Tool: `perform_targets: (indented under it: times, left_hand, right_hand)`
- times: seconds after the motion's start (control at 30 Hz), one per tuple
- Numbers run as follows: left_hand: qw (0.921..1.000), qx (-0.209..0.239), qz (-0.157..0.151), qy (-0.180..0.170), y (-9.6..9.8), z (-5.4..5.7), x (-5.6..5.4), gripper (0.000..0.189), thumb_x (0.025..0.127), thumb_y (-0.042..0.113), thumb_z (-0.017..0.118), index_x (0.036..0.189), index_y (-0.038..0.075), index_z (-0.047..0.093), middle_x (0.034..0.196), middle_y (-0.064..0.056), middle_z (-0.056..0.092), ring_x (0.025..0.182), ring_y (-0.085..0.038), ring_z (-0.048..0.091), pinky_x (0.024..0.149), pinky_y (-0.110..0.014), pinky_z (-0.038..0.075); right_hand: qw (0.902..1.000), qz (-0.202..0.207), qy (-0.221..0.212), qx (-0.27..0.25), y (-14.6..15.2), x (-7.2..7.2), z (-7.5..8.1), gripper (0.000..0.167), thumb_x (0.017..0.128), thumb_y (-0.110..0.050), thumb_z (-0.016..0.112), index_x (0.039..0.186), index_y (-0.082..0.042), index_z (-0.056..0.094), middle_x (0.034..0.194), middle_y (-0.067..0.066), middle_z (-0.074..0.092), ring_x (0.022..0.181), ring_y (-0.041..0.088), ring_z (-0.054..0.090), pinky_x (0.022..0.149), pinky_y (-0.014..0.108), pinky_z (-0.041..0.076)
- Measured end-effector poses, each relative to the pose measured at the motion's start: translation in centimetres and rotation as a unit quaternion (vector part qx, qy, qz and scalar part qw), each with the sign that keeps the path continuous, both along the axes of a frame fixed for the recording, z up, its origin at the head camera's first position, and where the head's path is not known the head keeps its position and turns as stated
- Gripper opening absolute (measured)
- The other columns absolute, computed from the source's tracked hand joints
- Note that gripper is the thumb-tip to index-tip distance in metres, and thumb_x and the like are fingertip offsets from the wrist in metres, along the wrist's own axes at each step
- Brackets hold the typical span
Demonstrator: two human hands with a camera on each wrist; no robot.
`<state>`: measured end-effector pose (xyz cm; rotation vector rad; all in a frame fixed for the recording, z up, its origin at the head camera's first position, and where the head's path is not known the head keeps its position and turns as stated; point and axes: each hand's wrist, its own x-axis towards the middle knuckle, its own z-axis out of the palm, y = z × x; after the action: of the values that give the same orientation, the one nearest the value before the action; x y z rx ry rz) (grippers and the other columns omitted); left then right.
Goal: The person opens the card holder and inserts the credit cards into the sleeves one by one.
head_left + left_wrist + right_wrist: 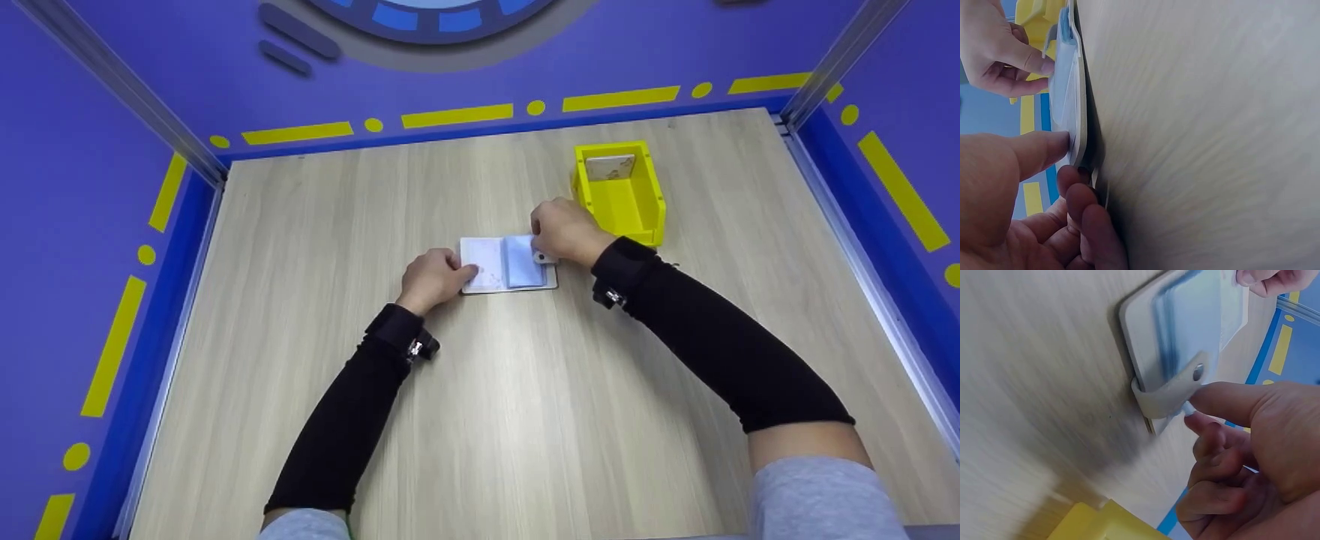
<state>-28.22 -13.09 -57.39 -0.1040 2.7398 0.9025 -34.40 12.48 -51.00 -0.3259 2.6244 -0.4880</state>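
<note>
A small card holder (pixel 484 264) lies opened out on the wooden table, with clear bluish plastic sleeves (pixel 523 262) stacked on its right half. At its left edge my left hand (pixel 433 277) grips the cover, thumb on top and fingertips underneath, as the left wrist view shows. My right hand (pixel 566 229) is at the opposite side, thumb and index finger pinching the edge of the sleeves. Beside that thumb, a pale strap (pixel 1165 398) with a metal snap curls up over the holder's edge. The right hand's other fingers are curled beneath.
Just beyond the right wrist stands a yellow bin (pixel 657 202), with a white patterned piece (pixel 610 167) against its inner back wall. Blue panels (pixel 450 97) with yellow markings border the table (pixel 315 225) at the back and both sides.
</note>
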Motion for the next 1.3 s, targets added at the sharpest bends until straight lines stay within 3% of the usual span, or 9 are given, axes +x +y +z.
perform_targets:
  times: [0.13, 0.33, 0.47, 0.6, 0.7, 0.87, 1.13, 1.17, 1.3]
  left_hand:
    - [1.0000, -0.005, -0.003, 0.002, -0.5, -2.4, -1.2, 0.040, 0.096, 0.057, 0.076, 0.077, 0.024, 0.063, 0.077, 0.005, 0.062, 0.075, -0.020, 0.058, 0.069, -0.037, 0.042]
    - [0.9999, -0.003, 0.003, -0.012, -0.1, -1.0, -0.7, 0.038, 0.096, 0.053, 0.077, 0.080, 0.021, 0.065, 0.082, 0.003, 0.064, 0.080, -0.022, 0.060, 0.072, -0.039, 0.044]
    - [1.0000, -0.002, 0.002, -0.007, -0.4, -1.8, -1.0, 0.040, 0.095, 0.057, 0.078, 0.077, 0.025, 0.063, 0.078, 0.006, 0.062, 0.075, -0.018, 0.059, 0.068, -0.036, 0.043]
    - [0.9999, 0.000, 0.003, -0.011, -0.1, -0.4, -0.3, 0.040, 0.097, 0.053, 0.077, 0.077, 0.022, 0.062, 0.078, 0.005, 0.061, 0.075, -0.019, 0.058, 0.069, -0.037, 0.042]
    - [0.9999, -0.001, 0.002, -0.010, 0.2, 1.2, 0.4, 0.039, 0.097, 0.050, 0.077, 0.077, 0.020, 0.062, 0.078, 0.003, 0.059, 0.075, -0.021, 0.057, 0.070, -0.038, 0.041]
    - [0.9999, -0.005, 0.003, -0.015, 0.7, 2.6, 1.2, 0.036, 0.100, 0.048, 0.074, 0.081, 0.019, 0.063, 0.080, 0.004, 0.057, 0.077, -0.020, 0.056, 0.070, -0.035, 0.039]
    - [0.9997, -0.014, 0.003, -0.021, 0.8, 2.6, 1.2, 0.030, 0.105, 0.046, 0.067, 0.090, 0.019, 0.064, 0.085, 0.002, 0.059, 0.079, -0.019, 0.057, 0.070, -0.034, 0.040]
    - [0.9998, -0.009, 0.001, -0.018, 0.5, 1.5, 0.7, 0.032, 0.105, 0.048, 0.066, 0.090, 0.020, 0.065, 0.084, 0.003, 0.060, 0.078, -0.019, 0.057, 0.070, -0.034, 0.040]
    - [0.9998, 0.007, 0.005, -0.018, 0.4, 1.5, 0.6, 0.034, 0.107, 0.050, 0.062, 0.093, 0.019, 0.068, 0.085, 0.002, 0.062, 0.079, -0.019, 0.059, 0.070, -0.034, 0.042]
  right_hand:
    - [0.9998, 0.004, 0.018, -0.004, 0.0, 0.1, -0.1, 0.011, 0.104, -0.015, 0.072, 0.110, -0.007, 0.076, 0.103, 0.013, 0.072, 0.096, 0.030, 0.064, 0.084, 0.039, 0.052]
    - [0.9986, 0.021, 0.047, -0.016, -0.1, 0.1, 0.0, 0.018, 0.105, -0.016, 0.070, 0.115, -0.005, 0.081, 0.106, 0.013, 0.076, 0.096, 0.029, 0.066, 0.085, 0.039, 0.055]
    - [0.9971, 0.021, 0.066, -0.032, 0.0, 0.1, 0.1, 0.023, 0.106, -0.017, 0.072, 0.121, -0.005, 0.083, 0.117, 0.015, 0.080, 0.102, 0.029, 0.066, 0.096, 0.043, 0.055]
    - [0.9963, 0.019, 0.071, -0.043, 0.0, 0.1, 0.3, 0.025, 0.106, -0.019, 0.072, 0.124, -0.006, 0.083, 0.124, 0.014, 0.080, 0.109, 0.029, 0.066, 0.106, 0.046, 0.053]
    - [0.9970, 0.012, 0.054, -0.055, 0.0, 0.0, 0.3, 0.026, 0.107, -0.022, 0.071, 0.123, -0.007, 0.083, 0.119, 0.013, 0.079, 0.105, 0.028, 0.066, 0.099, 0.043, 0.055]
    - [0.9954, -0.016, 0.027, -0.090, -0.4, -0.2, 0.5, 0.022, 0.106, -0.028, 0.071, 0.110, -0.009, 0.081, 0.101, 0.010, 0.072, 0.092, 0.025, 0.064, 0.077, 0.034, 0.050]
    - [0.9877, -0.069, -0.020, -0.139, -2.0, -0.4, 1.3, 0.027, 0.104, -0.032, 0.071, 0.101, -0.007, 0.081, 0.084, 0.001, 0.064, 0.080, 0.019, 0.058, 0.067, 0.030, 0.044]
    - [0.9869, -0.075, -0.026, -0.140, -2.3, -0.5, 1.3, 0.029, 0.104, -0.033, 0.070, 0.102, -0.006, 0.081, 0.082, 0.000, 0.062, 0.080, 0.018, 0.057, 0.068, 0.030, 0.043]
    - [0.9852, -0.091, -0.042, -0.138, -3.2, -0.9, 1.4, 0.034, 0.103, -0.034, 0.070, 0.095, -0.002, 0.079, 0.074, -0.003, 0.056, 0.075, 0.017, 0.051, 0.067, 0.030, 0.038]
